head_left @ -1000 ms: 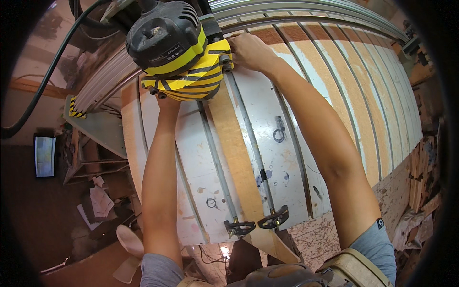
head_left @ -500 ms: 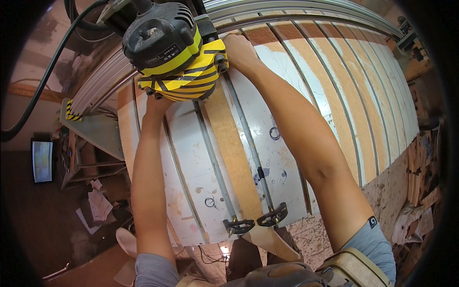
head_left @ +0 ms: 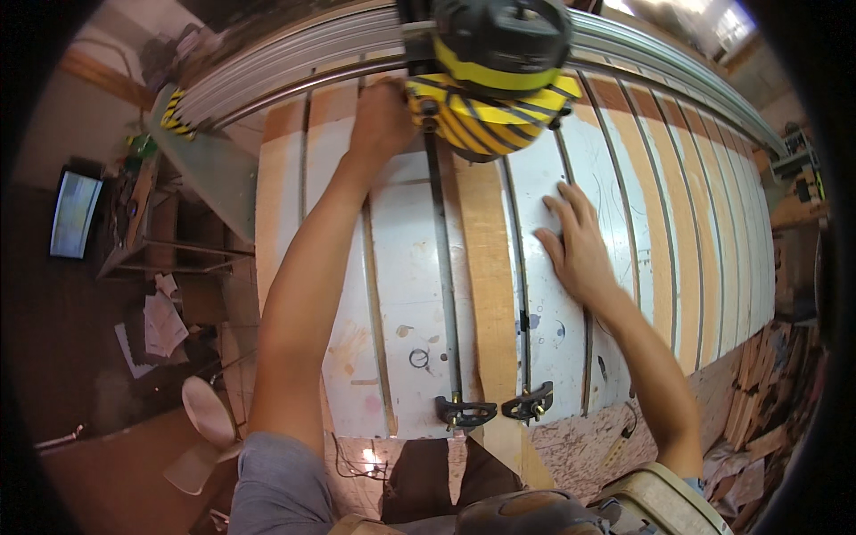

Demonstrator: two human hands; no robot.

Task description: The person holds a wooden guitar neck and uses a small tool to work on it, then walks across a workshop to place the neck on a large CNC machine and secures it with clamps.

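At the far side of a slotted white bed (head_left: 406, 312) hangs a black router motor (head_left: 504, 53) with a yellow band. Beneath it is a mount wrapped in yellow-and-black striped tape (head_left: 490, 120). My left hand (head_left: 383, 125) is at the mount's left edge, its fingers blurred and partly hidden. My right hand (head_left: 580, 245) is open over the bed, right of the mount and nearer me, with its fingers apart and nothing in them. Between us lies a long wooden board (head_left: 489, 276), its near end flanked by black hold-down clamps, left (head_left: 465, 412) and right (head_left: 529, 403).
A metal gantry rail (head_left: 294, 94) crosses behind the bed. Brown wood strips (head_left: 660, 227) and slots run along the bed's right side. To the left are a lit screen (head_left: 76, 214) and a white chair (head_left: 209, 410). Wood scraps (head_left: 753, 392) are piled at the right.
My right hand has come off the mount's right side and back toward me. My left hand now shows at the mount's left edge. The view has shifted, with the router further right.
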